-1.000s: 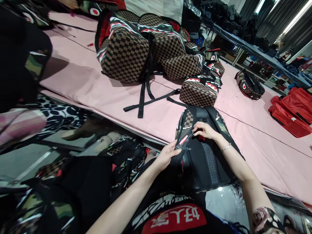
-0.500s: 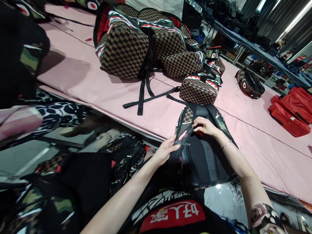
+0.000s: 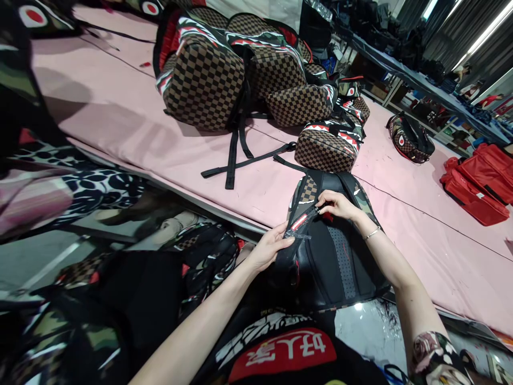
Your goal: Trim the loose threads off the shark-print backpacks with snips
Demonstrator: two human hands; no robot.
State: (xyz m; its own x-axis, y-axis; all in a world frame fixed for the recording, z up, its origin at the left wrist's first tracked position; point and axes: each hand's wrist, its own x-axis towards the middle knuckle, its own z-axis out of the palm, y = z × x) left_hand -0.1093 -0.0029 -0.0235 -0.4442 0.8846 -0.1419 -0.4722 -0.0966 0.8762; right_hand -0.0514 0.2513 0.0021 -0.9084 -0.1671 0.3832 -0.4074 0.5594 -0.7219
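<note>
A black backpack [image 3: 340,256] with camo and checkered trim lies back-side up at the near edge of the pink table [image 3: 120,128]. My left hand [image 3: 268,248] rests on its left side and pinches the lower end of a small clear packet with a red label [image 3: 300,223]. My right hand [image 3: 336,205] pinches the packet's upper end near the top of the backpack. A thin bracelet sits on my right wrist.
A pile of brown checkered shark-mouth backpacks [image 3: 248,75] with trailing black straps [image 3: 234,155] lies farther back on the table. One more bag [image 3: 411,140] and red bags [image 3: 476,184] sit to the right. More bags [image 3: 120,315] are heaped below the table on my left.
The view has shifted slightly; both hands and the packet sit a little higher in the frame. Their hold on the packet is unchanged.
</note>
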